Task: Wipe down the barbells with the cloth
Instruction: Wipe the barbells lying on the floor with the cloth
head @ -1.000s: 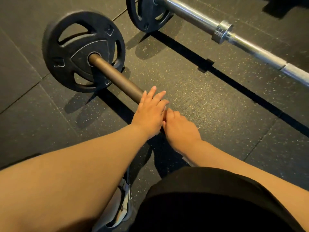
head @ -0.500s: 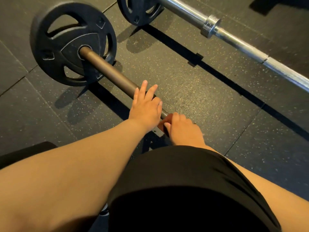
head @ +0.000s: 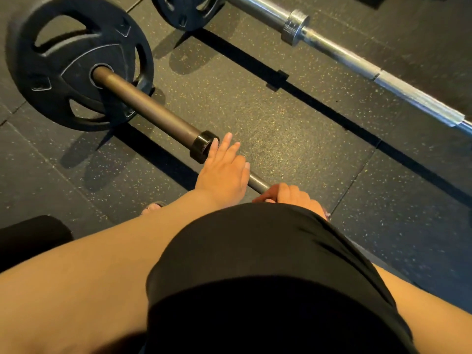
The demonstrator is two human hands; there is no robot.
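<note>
Fingers of the left hand lie straight and relaxed across the dark barbell, tips touching its collar. The right hand, half hidden behind black shorts, clutches a reddish cloth against the shaft. A chrome barbell lies well apart on the rubber floor.

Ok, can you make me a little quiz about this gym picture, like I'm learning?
1. True or false: the left hand rests on the dark barbell.
2. Which hand holds the cloth against that bar? A) left B) right C) neither
3. Fill in: the far barbell is ____ coloured.

Key:
1. True: its fingers lie straight, beside the collar.
2. B: the right hand.
3. Silver.
</note>
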